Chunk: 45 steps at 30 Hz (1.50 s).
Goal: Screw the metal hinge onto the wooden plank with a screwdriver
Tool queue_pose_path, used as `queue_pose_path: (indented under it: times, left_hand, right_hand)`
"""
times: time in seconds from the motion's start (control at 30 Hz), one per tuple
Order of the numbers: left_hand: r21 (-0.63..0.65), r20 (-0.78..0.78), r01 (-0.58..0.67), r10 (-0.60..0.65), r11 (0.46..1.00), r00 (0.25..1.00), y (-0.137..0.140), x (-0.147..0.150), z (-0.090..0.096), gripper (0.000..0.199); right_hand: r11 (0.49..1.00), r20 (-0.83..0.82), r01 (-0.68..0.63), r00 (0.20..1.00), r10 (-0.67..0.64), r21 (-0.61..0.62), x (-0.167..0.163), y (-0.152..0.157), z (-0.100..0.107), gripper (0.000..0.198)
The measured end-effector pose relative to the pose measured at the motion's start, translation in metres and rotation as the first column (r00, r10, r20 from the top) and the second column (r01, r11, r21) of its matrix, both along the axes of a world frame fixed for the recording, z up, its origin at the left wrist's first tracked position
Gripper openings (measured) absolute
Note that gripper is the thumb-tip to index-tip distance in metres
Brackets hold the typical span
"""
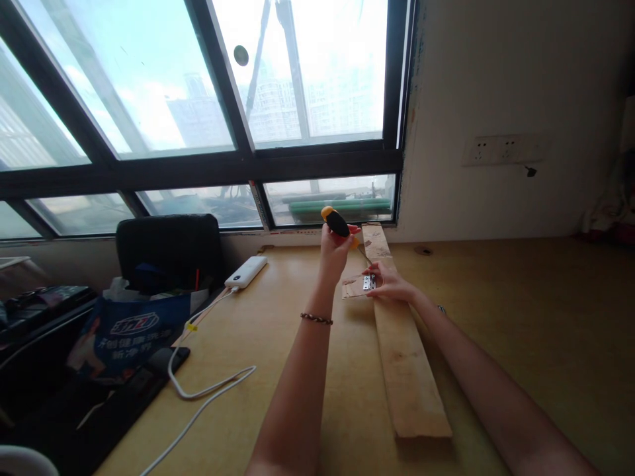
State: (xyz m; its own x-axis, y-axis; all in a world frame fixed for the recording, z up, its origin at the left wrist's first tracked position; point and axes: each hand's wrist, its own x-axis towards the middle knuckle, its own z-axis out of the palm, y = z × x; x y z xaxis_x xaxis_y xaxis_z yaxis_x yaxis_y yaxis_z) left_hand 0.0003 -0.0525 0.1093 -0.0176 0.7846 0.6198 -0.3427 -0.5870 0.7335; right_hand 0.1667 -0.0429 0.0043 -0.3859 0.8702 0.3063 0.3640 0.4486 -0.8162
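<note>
My left hand (333,246) is closed around the yellow and black handle of a screwdriver (338,223), held tilted above the table. Its thin shaft slants down to the right, toward a small silver hinge (368,283). The fingers of my right hand (391,284) pinch the hinge at its right side, against a small flat piece of wood (352,287). Beneath that hand lies a long wooden plank (409,377), and the small piece sticks out past its left edge. Whether the screwdriver tip touches a screw is too small to tell.
A white power bank (247,272) with a white cable (213,391) lies on the left of the yellowish table (520,370). Beyond the table's left edge are a black chair (169,248) and a blue bag (133,337). Window and wall sockets (495,151) stand behind.
</note>
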Motion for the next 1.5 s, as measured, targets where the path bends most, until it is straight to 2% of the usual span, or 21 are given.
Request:
queue_pose_path:
  times: [0.4, 0.93, 1.17, 1.33, 1.5]
  left_hand:
    - [-0.02, -0.1, 0.009, -0.011, 1.0, 0.995, 0.008, 0.013, -0.016, 0.032]
    - [-0.031, -0.118, -0.02, 0.016, 0.999, 0.993, 0.005, 0.011, -0.013, 0.031]
    - [-0.032, -0.122, -0.043, 0.038, 0.999, 0.992, 0.008, 0.008, -0.015, 0.03]
    - [-0.013, -0.134, -0.03, 0.028, 0.999, 0.991, 0.007, 0.01, -0.015, 0.03]
    - [0.007, -0.176, -0.019, 0.02, 1.0, 0.984, 0.006, 0.013, -0.016, 0.029]
  right_hand:
    - [0.998, 0.078, 0.01, 0.997, -0.015, 0.059, 0.003, 0.004, -0.003, 0.067]
    - [0.997, 0.091, -0.015, 0.996, 0.008, 0.081, 0.004, 0.006, -0.004, 0.066]
    - [0.999, 0.073, 0.007, 0.997, -0.01, 0.047, 0.003, 0.004, -0.002, 0.066]
    - [0.999, 0.055, 0.024, 0.998, -0.025, 0.023, 0.002, 0.003, -0.001, 0.065]
    - [0.999, 0.067, 0.004, 0.998, -0.008, 0.05, 0.002, 0.003, -0.001, 0.065]
